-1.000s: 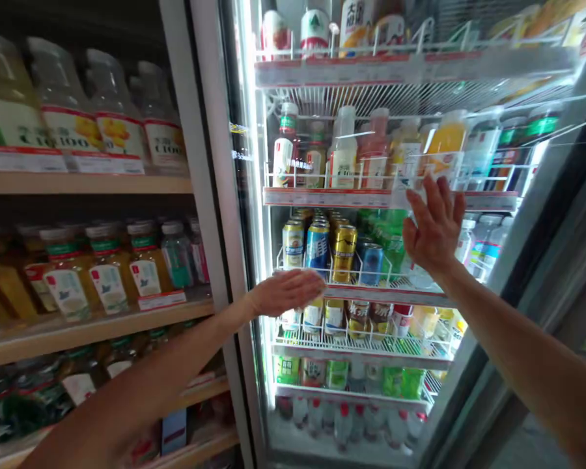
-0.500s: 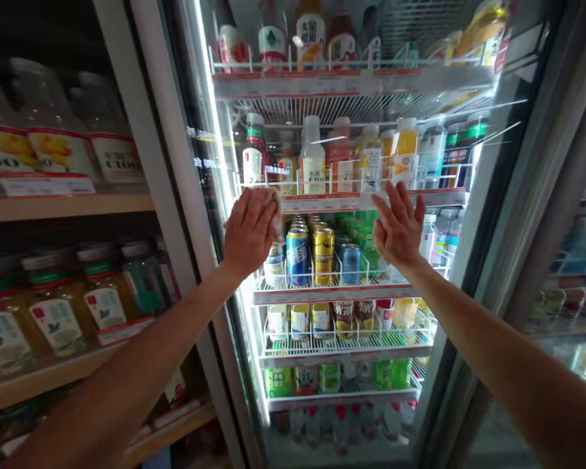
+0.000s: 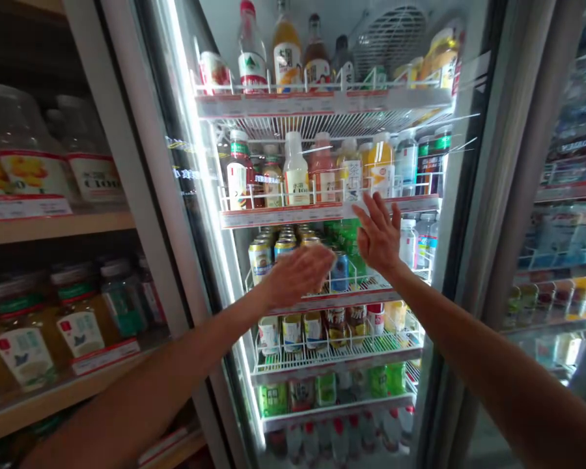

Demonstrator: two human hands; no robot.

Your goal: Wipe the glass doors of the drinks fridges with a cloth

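A glass cooler door (image 3: 202,215) stands in front of me, with lit drink shelves behind it. My left hand (image 3: 300,277), smeared by motion, lies over the glass before the shelf of cans, palm down. A beige cloth (image 3: 333,256) is under it; only a sliver shows past the fingertips, the rest being hidden by the hand. To its right my right hand (image 3: 379,233) is held against or just off the glass, fingers spread, with nothing in it. Beyond the glass are cans (image 3: 260,255) and a row of bottles (image 3: 297,172).
Wooden shelves (image 3: 53,225) with bottles line the left side, beyond a grey metal frame (image 3: 122,130). A second frame post (image 3: 512,182) and another drinks cooler (image 3: 557,228) are on the right. Wire racks (image 3: 332,355) lie lower inside the cooler.
My left hand has swept right and down across the glass with the cloth, from the left edge towards the middle. My right hand stays in about the same place. The view has shifted.
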